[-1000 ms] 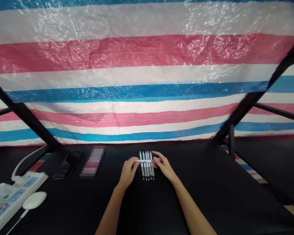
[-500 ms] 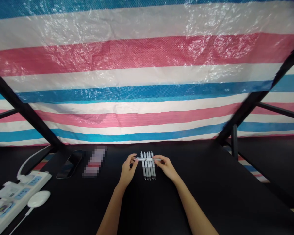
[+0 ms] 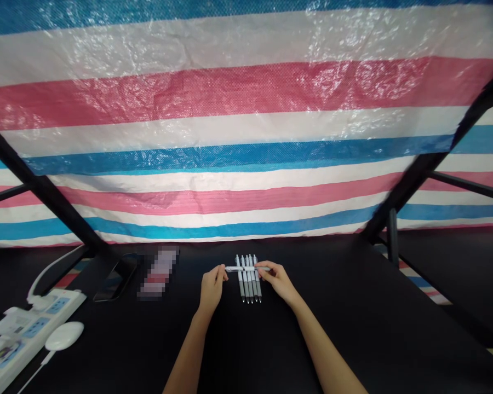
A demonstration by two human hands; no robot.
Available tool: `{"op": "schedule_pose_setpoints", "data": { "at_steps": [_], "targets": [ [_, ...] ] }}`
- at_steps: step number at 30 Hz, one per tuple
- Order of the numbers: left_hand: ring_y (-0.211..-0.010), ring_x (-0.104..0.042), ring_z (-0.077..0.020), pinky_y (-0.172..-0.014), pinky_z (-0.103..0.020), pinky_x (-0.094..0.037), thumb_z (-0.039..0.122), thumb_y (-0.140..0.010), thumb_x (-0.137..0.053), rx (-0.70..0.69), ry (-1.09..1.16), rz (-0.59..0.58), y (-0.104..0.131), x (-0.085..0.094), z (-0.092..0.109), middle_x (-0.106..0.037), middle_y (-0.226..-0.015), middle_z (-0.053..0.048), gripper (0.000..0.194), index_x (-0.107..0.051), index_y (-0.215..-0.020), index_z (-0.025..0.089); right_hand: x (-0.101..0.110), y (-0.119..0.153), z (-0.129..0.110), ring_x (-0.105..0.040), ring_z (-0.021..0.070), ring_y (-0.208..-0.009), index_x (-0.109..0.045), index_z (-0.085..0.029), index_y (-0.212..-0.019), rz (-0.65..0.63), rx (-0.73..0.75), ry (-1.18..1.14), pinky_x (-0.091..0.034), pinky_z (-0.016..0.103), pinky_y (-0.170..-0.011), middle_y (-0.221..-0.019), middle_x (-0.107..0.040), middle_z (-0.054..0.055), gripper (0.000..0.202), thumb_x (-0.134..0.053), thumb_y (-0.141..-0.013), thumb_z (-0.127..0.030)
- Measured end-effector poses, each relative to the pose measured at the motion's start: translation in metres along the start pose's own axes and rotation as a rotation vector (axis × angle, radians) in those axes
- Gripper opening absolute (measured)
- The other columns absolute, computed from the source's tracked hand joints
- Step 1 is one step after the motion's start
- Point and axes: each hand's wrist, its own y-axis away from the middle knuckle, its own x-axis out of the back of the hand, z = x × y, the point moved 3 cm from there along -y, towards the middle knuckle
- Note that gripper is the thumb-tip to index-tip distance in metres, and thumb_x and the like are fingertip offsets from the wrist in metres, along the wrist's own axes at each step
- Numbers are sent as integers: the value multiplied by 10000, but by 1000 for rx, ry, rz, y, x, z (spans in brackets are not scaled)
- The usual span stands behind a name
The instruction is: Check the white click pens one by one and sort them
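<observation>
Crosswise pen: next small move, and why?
Probably ease the crosswise pen gently down, kept level: the left hand and right hand are at opposite ends, and it spans the row of five pens. Whether it already touches them, I can't tell.

Left hand (image 3: 212, 288), right hand (image 3: 279, 282) — pens (image 3: 247, 283) lie between.

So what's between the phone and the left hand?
In the head view, a pixelated pinkish thing lies between the phone and the left hand; I can't tell what it is.
</observation>
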Motion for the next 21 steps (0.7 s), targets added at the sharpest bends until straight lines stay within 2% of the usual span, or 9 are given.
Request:
{"op": "schedule_pose_setpoints", "data": {
  "at_steps": [5,8,12,15,18,21],
  "targets": [
    [-669,-610,-161,-663,-266,-441,418,-864,-386,-28,57,-13,0,0,4,-652,-741,-23,290,-579,-843,202,3,0,-1,-554,155,-613,-686,-159,-883,13,-10,0,-441,290,-618,-656,-613,22,359,-638,-725,-478],
    [-658,-596,-159,-649,-259,-428,414,-865,-387,-68,27,-28,0,0,7,-627,-699,-17,289,-559,-776,199,3,0,-1,-544,151,-601,-686,-158,-870,15,-8,-3,-437,288,-611,-637,-601,18,365,-632,-726,-490],
    [-566,-536,-142,-575,-246,-377,423,-888,-325,-58,-54,24,1,1,7,-531,-556,3,399,-463,-588,200,0,0,-1,-547,153,-612,-688,-161,-860,-15,-2,-8,-436,284,-610,-641,-598,20,371,-625,-733,-504],
    [-534,-504,-138,-563,-251,-359,430,-897,-290,-51,-78,47,1,2,7,-487,-514,6,450,-414,-528,204,-1,1,-1,-551,153,-620,-687,-164,-866,-31,0,-14,-440,288,-623,-642,-601,18,368,-627,-734,-502],
    [-594,-545,-149,-613,-257,-393,437,-895,-298,-29,-4,38,2,2,7,-551,-582,-7,416,-469,-595,204,2,0,-2,-551,155,-609,-688,-166,-857,3,-2,-6,-442,293,-618,-631,-603,16,377,-629,-725,-514],
    [-668,-580,-163,-653,-262,-424,454,-859,-393,-24,79,7,2,1,9,-597,-673,-15,306,-531,-750,204,6,0,-3,-551,155,-599,-689,-164,-862,48,-6,-1,-439,291,-605,-622,-604,17,388,-631,-717,-520]
  ]
}}
